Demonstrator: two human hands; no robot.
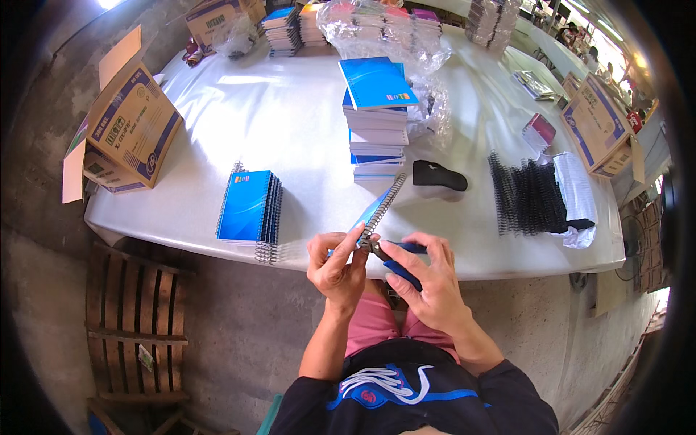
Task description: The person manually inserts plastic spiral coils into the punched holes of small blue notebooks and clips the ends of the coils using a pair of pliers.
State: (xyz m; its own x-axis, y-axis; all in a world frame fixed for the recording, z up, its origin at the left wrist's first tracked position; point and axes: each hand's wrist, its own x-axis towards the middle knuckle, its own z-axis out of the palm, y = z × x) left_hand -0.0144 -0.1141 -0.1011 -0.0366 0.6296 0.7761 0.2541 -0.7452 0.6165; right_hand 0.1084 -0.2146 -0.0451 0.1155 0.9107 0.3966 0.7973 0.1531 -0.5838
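Your left hand (338, 270) pinches a slim, blue-covered notebook (367, 211) by the lower end of its dark spiral coil (385, 201); your right hand (436, 287) grips blue-handled metal pliers (403, 275), their tips at that end. If they slip, they could nip your left fingertips; squeezing too hard might kink the coil. The notebook stands tilted, nearly edge-on, above the front of the white-covered table (312, 196).

- Open carton (130, 130) at the left edge of the counter (297, 145)
- Another carton (596, 127) by its right edge
- Clear plastic wrap (428, 52) near the far edge
- Slatted wooden rack (138, 336) below the near-left corner
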